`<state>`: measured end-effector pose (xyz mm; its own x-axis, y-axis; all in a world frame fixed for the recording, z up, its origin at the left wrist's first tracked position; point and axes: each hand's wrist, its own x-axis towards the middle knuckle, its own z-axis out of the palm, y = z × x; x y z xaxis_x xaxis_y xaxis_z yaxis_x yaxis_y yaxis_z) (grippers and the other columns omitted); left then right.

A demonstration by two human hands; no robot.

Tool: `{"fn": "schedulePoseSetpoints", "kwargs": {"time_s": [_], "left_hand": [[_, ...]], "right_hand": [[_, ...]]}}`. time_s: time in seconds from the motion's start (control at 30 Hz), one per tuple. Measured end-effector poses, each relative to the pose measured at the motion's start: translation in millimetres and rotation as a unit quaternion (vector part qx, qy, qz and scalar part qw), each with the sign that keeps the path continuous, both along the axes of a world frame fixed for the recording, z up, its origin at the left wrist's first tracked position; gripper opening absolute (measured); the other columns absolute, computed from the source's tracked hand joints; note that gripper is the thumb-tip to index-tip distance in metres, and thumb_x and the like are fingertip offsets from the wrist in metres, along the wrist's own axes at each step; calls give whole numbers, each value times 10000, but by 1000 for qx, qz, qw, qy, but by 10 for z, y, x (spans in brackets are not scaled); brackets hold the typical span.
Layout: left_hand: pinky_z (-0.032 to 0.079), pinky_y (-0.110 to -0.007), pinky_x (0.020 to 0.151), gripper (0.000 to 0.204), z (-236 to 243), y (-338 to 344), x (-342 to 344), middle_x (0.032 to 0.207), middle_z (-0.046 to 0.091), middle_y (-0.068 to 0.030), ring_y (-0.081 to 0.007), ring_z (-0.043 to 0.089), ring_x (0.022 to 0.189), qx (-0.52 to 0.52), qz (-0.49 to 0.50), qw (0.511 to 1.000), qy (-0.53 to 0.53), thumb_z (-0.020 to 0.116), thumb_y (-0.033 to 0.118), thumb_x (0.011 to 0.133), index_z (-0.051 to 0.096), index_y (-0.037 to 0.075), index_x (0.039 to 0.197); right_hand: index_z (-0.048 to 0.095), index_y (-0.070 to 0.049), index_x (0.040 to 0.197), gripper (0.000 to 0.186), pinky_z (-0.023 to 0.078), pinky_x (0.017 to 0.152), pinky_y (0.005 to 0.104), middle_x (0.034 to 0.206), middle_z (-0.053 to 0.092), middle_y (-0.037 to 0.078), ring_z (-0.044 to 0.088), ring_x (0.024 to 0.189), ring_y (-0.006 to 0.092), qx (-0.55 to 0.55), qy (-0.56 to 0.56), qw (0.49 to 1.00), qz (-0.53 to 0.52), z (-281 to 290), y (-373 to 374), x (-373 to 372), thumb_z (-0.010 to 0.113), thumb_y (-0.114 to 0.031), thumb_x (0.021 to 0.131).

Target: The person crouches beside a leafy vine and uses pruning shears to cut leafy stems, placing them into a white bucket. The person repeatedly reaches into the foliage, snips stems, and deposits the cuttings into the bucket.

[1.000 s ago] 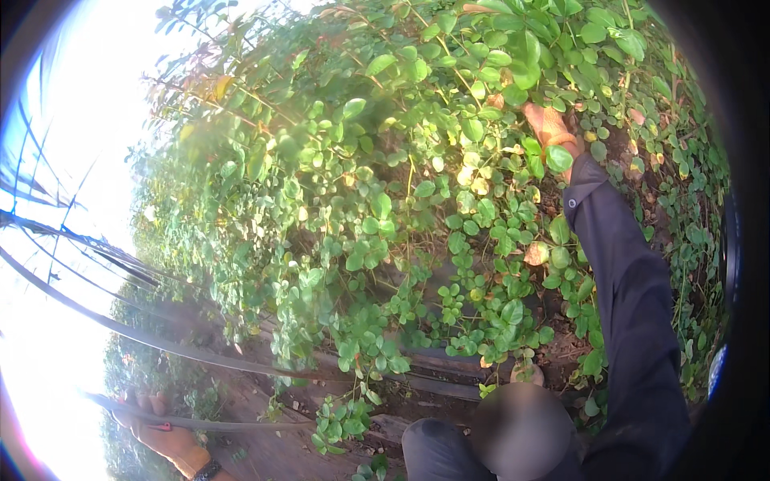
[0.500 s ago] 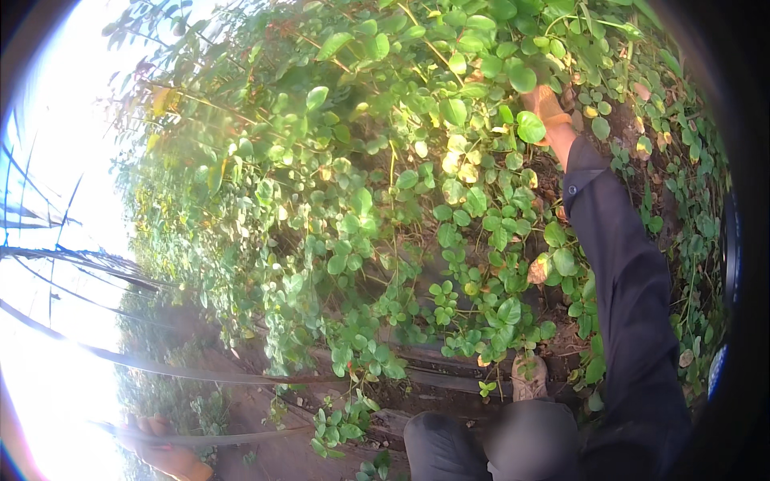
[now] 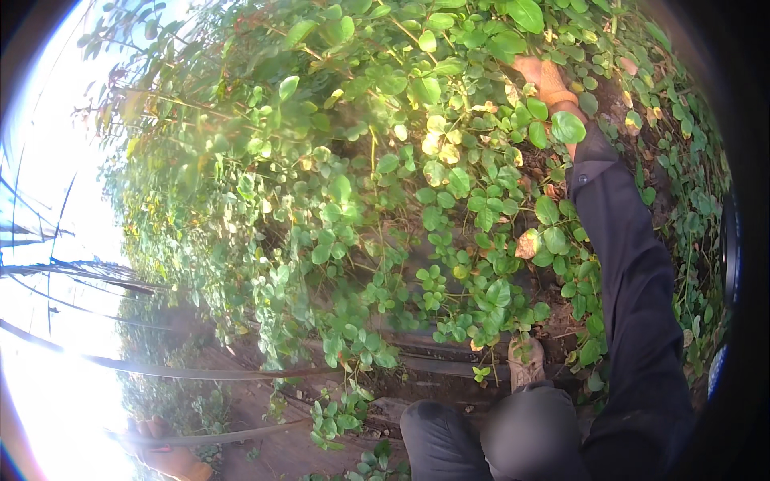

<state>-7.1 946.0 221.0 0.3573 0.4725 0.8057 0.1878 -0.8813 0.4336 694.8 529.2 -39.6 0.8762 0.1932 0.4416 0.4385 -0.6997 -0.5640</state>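
Note:
Among the upper leaves of a bushy green plant (image 3: 321,240), my right hand (image 3: 545,78) reaches in, wearing an orange-brown glove. Leaves cover its fingers, so whatever they touch is hidden. A dark sleeve (image 3: 634,264) covers that arm. My left hand (image 3: 172,458), also gloved in orange-brown, is low at the far left, partly washed out by glare. Its fingers look curled beside a dark curved strip (image 3: 241,436) that crosses there. What they hold, if anything, cannot be made out.
Dark rails or boards (image 3: 441,365) run along the soil below the foliage. A beige shoe (image 3: 525,361) and my grey-trousered knee (image 3: 441,437) are close to the plant's base. Another curved strip (image 3: 200,373) spans the left side. Yellowed leaves (image 3: 528,243) dot the bush.
The leaves have shifted slightly left and up in the picture. More of my right glove shows among them now, a little higher. My left hand has moved slightly right.

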Motion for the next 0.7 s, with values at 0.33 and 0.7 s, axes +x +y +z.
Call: {"fn": "schedulePoseSetpoints", "kwargs": {"time_s": [0.33, 0.7], "left_hand": [[573, -340, 942, 852, 15, 1074, -673, 1494, 479, -187, -233, 608, 1170, 200, 277, 936, 83, 704, 159, 946, 227, -27, 1627], [529, -343, 990, 682, -30, 1164, -766, 1398, 556, -185, -233, 589, 1181, 129, 217, 968, 7, 696, 160, 993, 351, -74, 1533]], "right_hand": [[685, -1, 1237, 312, 505, 1013, 336, 1147, 713, 144, 655, 1178, 276, 240, -18, 956, 165, -451, 593, 524, 574, -111, 968], [619, 6, 1349, 381, 555, 906, 321, 1190, 676, 40, 656, 1047, 152, 690, 143, 695, 141, 81, 372, -644, 507, -254, 1093]]}}
